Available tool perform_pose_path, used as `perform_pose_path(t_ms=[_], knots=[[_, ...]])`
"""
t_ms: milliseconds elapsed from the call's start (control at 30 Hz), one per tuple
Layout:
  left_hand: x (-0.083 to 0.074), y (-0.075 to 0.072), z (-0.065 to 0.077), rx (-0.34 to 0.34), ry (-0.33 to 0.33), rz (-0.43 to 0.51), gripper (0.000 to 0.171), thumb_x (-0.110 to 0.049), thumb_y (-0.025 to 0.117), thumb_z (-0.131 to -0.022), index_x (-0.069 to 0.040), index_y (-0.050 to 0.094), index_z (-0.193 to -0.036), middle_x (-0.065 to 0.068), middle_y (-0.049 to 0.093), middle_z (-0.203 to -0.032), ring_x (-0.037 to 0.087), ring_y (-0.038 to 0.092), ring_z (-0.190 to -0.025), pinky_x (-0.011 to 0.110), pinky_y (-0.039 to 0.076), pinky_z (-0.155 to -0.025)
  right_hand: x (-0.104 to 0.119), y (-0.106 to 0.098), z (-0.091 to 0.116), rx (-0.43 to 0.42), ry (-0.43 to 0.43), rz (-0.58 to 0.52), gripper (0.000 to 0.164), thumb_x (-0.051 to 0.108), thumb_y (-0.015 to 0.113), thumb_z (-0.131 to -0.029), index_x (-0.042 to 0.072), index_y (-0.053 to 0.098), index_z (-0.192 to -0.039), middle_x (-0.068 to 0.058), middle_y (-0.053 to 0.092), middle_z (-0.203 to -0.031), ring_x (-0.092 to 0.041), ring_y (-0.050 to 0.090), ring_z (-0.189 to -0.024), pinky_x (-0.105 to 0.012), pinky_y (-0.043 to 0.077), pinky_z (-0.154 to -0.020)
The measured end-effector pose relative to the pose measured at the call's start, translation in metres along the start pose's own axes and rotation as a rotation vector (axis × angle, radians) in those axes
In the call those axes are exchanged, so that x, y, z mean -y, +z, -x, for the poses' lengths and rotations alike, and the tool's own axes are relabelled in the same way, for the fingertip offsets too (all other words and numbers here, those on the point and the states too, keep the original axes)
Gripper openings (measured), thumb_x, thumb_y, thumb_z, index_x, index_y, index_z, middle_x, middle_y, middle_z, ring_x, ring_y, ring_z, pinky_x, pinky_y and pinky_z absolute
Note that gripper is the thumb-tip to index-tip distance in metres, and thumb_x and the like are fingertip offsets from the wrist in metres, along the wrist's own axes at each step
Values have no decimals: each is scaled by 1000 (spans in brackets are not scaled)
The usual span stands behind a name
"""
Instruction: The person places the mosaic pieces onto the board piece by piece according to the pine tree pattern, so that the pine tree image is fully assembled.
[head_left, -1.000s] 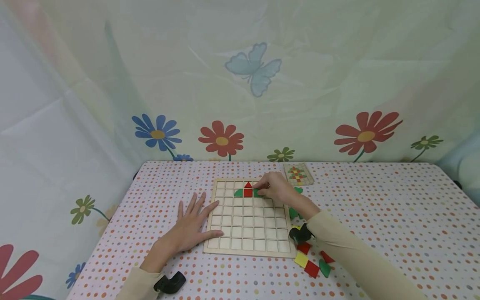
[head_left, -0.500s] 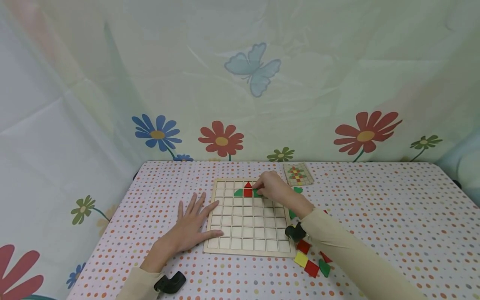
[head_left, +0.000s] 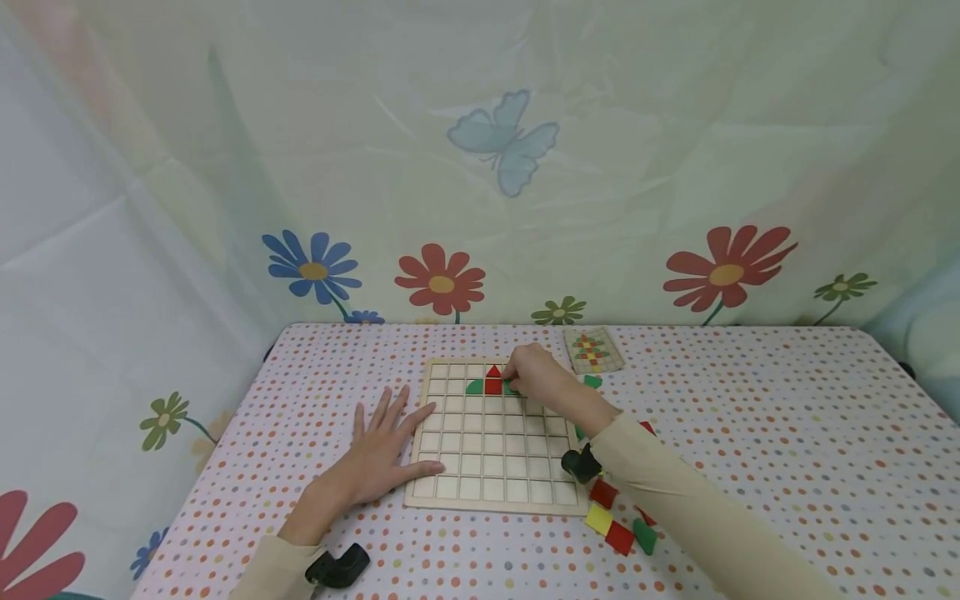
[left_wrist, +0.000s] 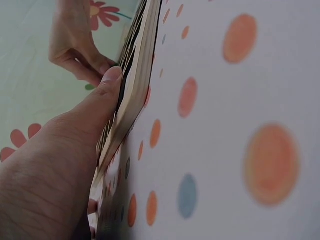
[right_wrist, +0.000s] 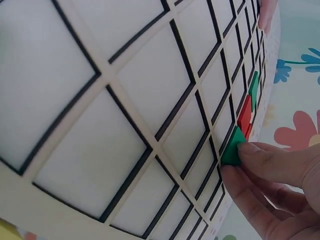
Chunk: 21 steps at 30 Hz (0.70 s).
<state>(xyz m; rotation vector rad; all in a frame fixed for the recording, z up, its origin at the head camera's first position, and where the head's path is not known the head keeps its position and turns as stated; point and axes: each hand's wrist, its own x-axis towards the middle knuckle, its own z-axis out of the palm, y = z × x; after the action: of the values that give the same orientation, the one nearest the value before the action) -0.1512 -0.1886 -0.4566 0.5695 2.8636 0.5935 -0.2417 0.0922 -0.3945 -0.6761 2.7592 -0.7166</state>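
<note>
- Worktop (head_left: 750, 400) in front of you wears a pale covering with orange, red and blue-grey dots; both far corners look rounded.
- Behind its far edge hangs a light backdrop (head_left: 637, 183), creased in places, printed with a blue butterfly (head_left: 504, 143), a blue flower (head_left: 313, 271), a red flower (head_left: 440, 284) and more blooms.
- Left of the left edge, the same kind of pale, flowered sheeting appears.
- Your gridded wooden board (head_left: 487, 505) lies flat, nearer the worktop's left edge than its right.
- A patterned card (head_left: 597, 353) lies close to the far edge, just beyond the board's far right corner.
- Your left hand (head_left: 381, 450) is spread, thumb and a finger on the board's left rim, the rest over the dots.
- Your right hand (head_left: 542, 373) pinches a green piece (right_wrist: 232, 148) between thumb and finger, in the board's second row from the far edge, right beside a red square (head_left: 492, 386); whether it sits fully in its cell, you cannot tell.
- A red triangle (head_left: 494, 372) tops that square; a rounded green tile (head_left: 476, 387) is on its left.
- Along the board's right side, partly under your sleeve (head_left: 675, 492), loose pieces are scattered, a yellow square (head_left: 598, 518) among them.
</note>
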Motion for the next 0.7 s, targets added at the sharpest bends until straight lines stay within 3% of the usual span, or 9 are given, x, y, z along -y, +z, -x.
perform_pose_path(t_ms=[233, 400, 700], knots=[[1, 0, 1, -5, 6, 14, 91, -68, 65, -93, -25, 33, -166, 17, 3, -175, 41, -9, -160, 74, -13, -118, 3, 3, 0, -13, 17, 43, 18, -12, 70, -93, -8, 79, -109, -21, 77, -111, -35, 71, -112, -37, 61, -87], [4, 3, 0, -6, 9, 18, 91, -68, 64, -93, -25, 32, -166, 16, 2, -175, 40, -10, -160, 73, -14, -118, 5, 9, 4, -31, -52, 143, 20, -20, 63, -93, -11, 79, -102, -23, 73, -105, -35, 70, -105, -38, 61, -86], [3, 1, 1, -9, 18, 27, 91, -67, 65, -93, -24, 32, -166, 17, 1, -175, 41, -10, -159, 73, -14, -118, 7, 1, 41, 73, -165, 189, 26, -5, 67, -99, -9, 72, -124, -24, 67, -131, -39, 63, -126, -44, 57, -100]])
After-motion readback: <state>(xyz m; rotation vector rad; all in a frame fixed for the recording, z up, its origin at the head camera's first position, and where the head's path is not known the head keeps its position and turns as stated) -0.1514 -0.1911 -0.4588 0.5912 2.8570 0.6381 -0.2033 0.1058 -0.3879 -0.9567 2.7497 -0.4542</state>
